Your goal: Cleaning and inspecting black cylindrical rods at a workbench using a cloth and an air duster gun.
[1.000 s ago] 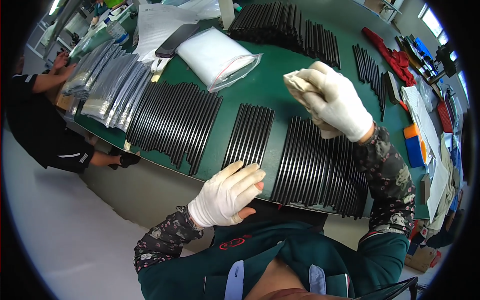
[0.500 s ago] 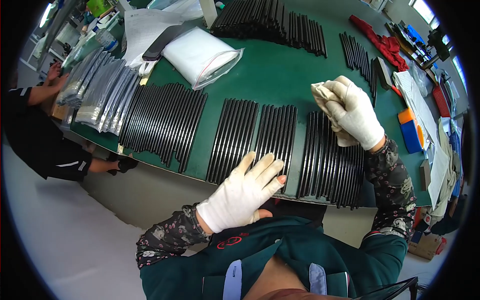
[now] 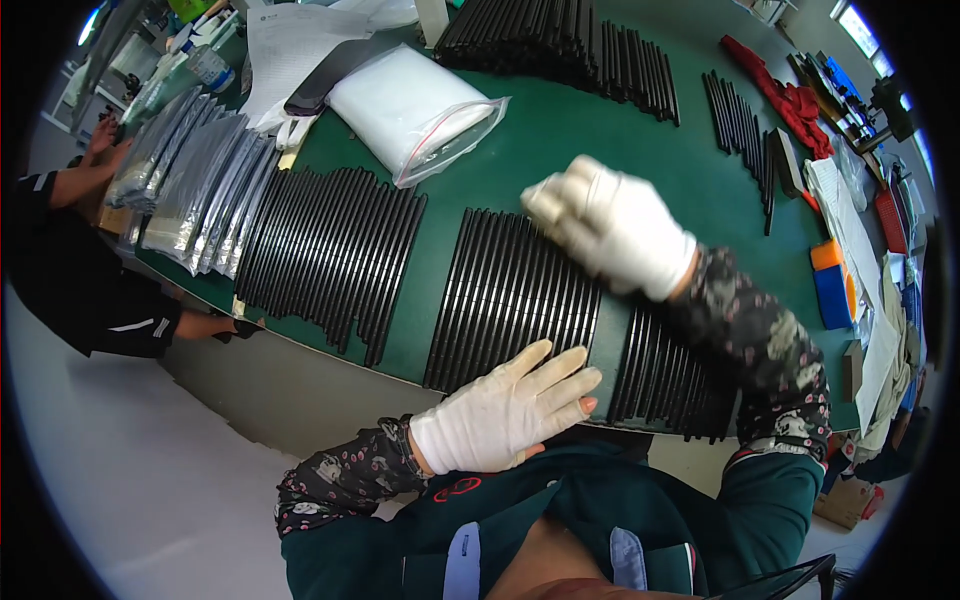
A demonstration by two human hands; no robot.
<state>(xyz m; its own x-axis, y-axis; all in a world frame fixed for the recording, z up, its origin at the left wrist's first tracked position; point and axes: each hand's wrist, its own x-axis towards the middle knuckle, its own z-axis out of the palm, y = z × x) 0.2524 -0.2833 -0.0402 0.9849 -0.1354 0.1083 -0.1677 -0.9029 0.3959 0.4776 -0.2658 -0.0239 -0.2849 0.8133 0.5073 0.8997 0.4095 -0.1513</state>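
Both my hands wear white gloves. My left hand (image 3: pixel 505 410) lies open, fingers spread, over the near ends of the middle row of black rods (image 3: pixel 510 300). My right hand (image 3: pixel 620 230), somewhat blurred, is curled over the far right end of that row. Its fingers are closed on a crumpled off-white cloth (image 3: pixel 548 212), mostly hidden by the glove. Under my right forearm lies another row of black rods (image 3: pixel 655 375), partly covered by the sleeve. A wider row of black rods (image 3: pixel 325 250) is to the left, apart from both hands.
A green tabletop (image 3: pixel 610 140) bears stacked black rods (image 3: pixel 525 45) at the far side. Plastic-bagged bundles (image 3: pixel 200 190) and a white packet (image 3: pixel 405 110) lie left. A red cloth (image 3: pixel 780 100), short rods (image 3: pixel 740 135) and a blue-orange tape dispenser (image 3: pixel 833 290) are right. A person (image 3: pixel 80 270) sits at left.
My right hand has swept left with the cloth, from the right row to the middle one. Two middle groups of rods now lie together as one. My left hand has shifted slightly right and nearer.
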